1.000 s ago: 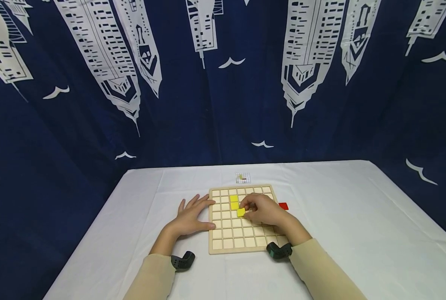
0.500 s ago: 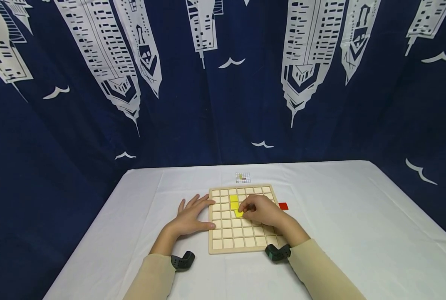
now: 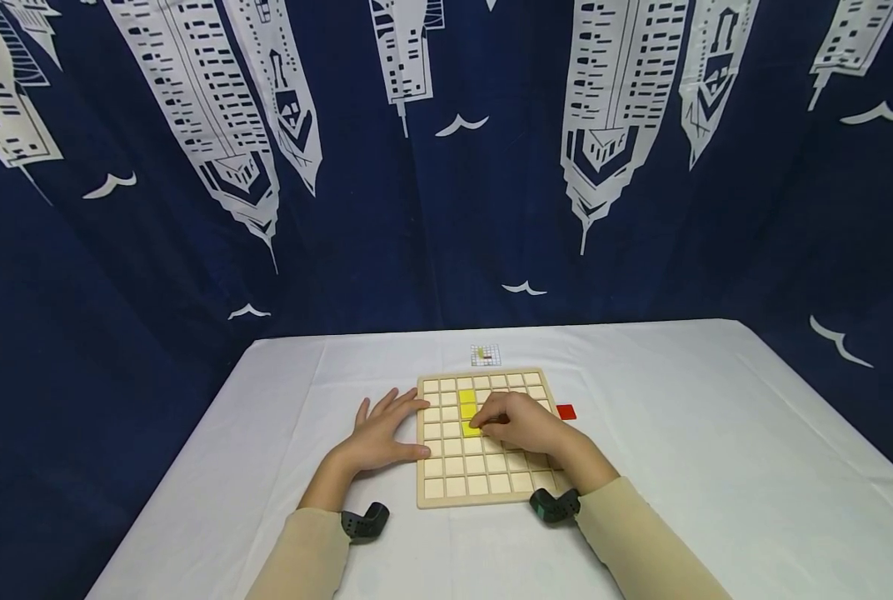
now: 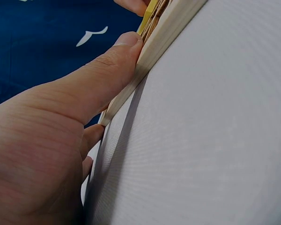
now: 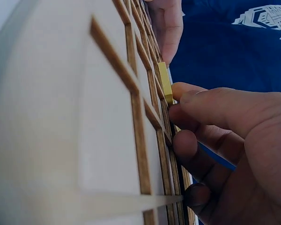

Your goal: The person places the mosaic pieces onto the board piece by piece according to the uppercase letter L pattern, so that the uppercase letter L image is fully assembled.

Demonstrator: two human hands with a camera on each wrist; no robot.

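Observation:
A pale wooden grid board (image 3: pixel 455 486) lies on the table. Two yellow square tiles (image 3: pixel 466 397) fill neighbouring cells of one column in its upper part. Directly below them sits a third yellow tile (image 3: pixel 470 430), its edge still showing above the grid ridges in the right wrist view. The thumb and index finger of my right hand (image 3: pixel 525 421) hold that tile at its right side; the other fingers curl over the board. Along the board's left edge rests my left hand (image 3: pixel 379 437), fingers spread, thumb tip touching the wooden rim in the left wrist view.
Just off the board's right edge is a red tile (image 3: pixel 566 412), apart from both hands. A small printed grid card (image 3: pixel 486 356) lies beyond the far edge. White cloth (image 3: pixel 686 467) covers the table, and a dark blue patterned curtain (image 3: pixel 446 217) hangs behind.
My right hand has shifted slightly left with the third yellow tile, which was turned askew and now lines up under the other two. The left hand stays in place.

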